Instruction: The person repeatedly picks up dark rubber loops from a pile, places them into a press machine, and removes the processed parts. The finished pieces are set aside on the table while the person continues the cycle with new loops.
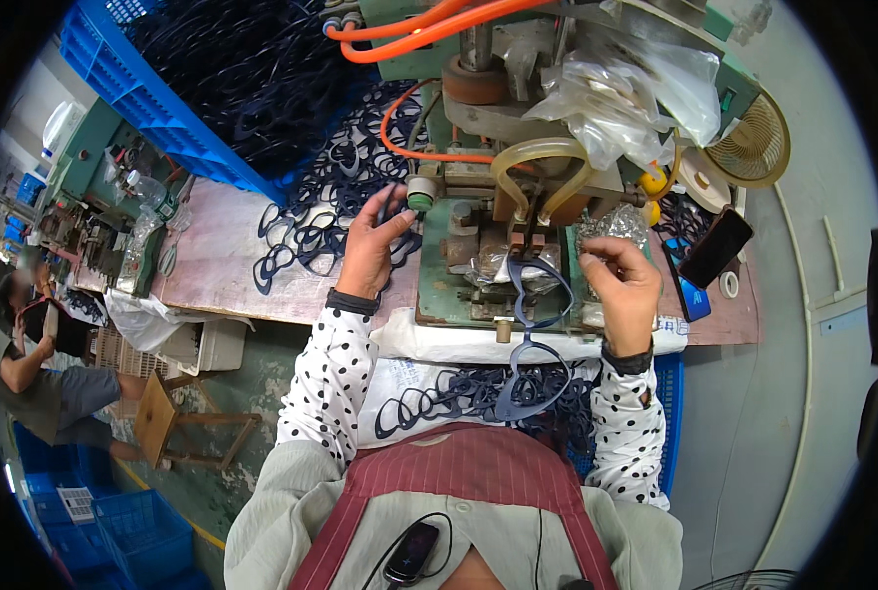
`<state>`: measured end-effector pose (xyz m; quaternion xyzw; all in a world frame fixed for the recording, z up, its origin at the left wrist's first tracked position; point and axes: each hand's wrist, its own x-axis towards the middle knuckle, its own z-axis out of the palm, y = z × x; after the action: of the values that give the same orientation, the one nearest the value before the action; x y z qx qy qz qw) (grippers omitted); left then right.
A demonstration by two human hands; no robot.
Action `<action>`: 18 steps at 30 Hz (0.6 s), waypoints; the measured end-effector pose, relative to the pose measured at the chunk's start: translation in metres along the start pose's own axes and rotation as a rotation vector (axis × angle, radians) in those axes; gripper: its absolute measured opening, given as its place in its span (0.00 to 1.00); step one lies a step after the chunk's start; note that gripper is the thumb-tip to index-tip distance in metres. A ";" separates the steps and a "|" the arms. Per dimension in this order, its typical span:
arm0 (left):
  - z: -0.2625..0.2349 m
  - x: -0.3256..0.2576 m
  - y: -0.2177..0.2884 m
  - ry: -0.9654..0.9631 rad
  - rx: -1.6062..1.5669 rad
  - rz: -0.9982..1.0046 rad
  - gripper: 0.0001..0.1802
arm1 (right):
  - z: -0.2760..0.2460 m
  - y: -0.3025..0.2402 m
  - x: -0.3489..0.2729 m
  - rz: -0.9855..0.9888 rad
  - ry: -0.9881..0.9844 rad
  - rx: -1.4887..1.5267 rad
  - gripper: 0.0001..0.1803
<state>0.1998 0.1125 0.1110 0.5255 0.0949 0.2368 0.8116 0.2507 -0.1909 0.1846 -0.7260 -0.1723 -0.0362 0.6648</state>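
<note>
My left hand [371,248] pinches a dark blue eyeglass frame [391,202] lifted from the pile of frames [316,221] on the wooden bench, next to the green knob [420,194] of the machine. My right hand [620,280] is at the right side of the green machine [488,246], fingers curled near crinkled foil [611,226]; whether it grips anything I cannot tell. A dark blue frame [537,285] lies on the machine bed in front of me, and another frame [529,383] hangs below its edge.
A blue crate [139,93] full of dark frames stands at the back left. Orange hoses [409,34] and clear plastic bags [626,93] top the machine. A phone [716,246], tape roll [728,283] and small fan [751,147] are at right. Another person [36,364] sits at left beside a wooden stool [169,423].
</note>
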 end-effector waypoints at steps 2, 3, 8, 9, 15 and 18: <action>0.001 0.004 -0.004 0.026 0.285 0.127 0.22 | 0.010 -0.014 -0.004 0.005 -0.034 0.043 0.10; 0.001 0.005 -0.007 0.041 0.427 0.192 0.23 | 0.014 -0.014 -0.005 0.008 -0.055 0.045 0.13; 0.014 -0.007 0.004 0.089 0.431 0.478 0.19 | 0.029 -0.014 -0.005 0.035 -0.099 -0.054 0.19; 0.019 -0.011 0.013 0.086 0.395 0.470 0.19 | 0.030 -0.015 -0.004 0.052 -0.094 -0.058 0.19; 0.015 -0.024 0.046 0.206 0.323 0.438 0.28 | 0.044 -0.022 0.002 0.069 -0.099 0.035 0.24; 0.048 -0.043 0.066 0.130 0.185 0.568 0.29 | 0.058 -0.012 0.001 0.049 -0.040 0.266 0.25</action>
<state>0.1629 0.0751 0.1873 0.5864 0.0170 0.4776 0.6541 0.2375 -0.1334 0.1898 -0.6361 -0.1710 0.0175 0.7522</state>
